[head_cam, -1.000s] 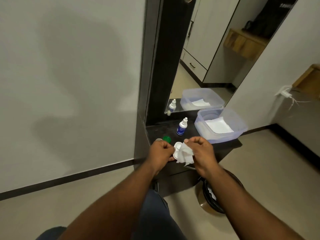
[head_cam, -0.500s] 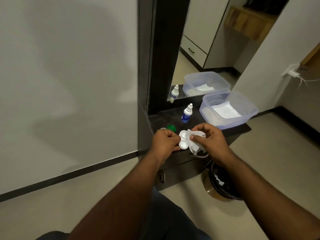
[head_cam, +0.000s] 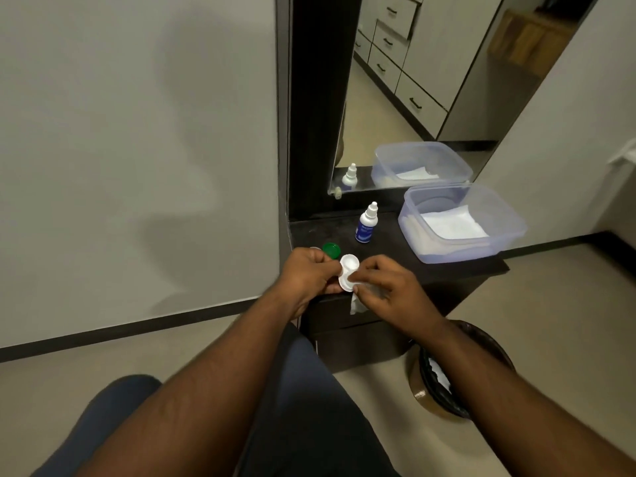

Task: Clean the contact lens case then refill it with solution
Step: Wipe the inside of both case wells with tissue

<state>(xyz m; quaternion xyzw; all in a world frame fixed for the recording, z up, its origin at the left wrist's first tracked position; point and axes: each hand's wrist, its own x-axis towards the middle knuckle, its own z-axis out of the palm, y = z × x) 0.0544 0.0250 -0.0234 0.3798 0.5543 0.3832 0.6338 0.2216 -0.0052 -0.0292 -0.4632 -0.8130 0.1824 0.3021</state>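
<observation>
While the left hand (head_cam: 307, 274) keeps a narrow grip on the white contact lens case (head_cam: 348, 272) by its left edge, the right hand (head_cam: 385, 290) pinches a white tissue (head_cam: 357, 304) against the near well, so the cleaning step seems in hand; the far well lies bare. Just beyond the left grip a green cap (head_cam: 331, 249) rests on the dark counter (head_cam: 395, 246). Farther behind stands the solution bottle (head_cam: 367, 223), capped, and to its right a plastic tub (head_cam: 461, 223) holding tissues. Next, I judge, the tissue must go into the other well before refilling.
</observation>
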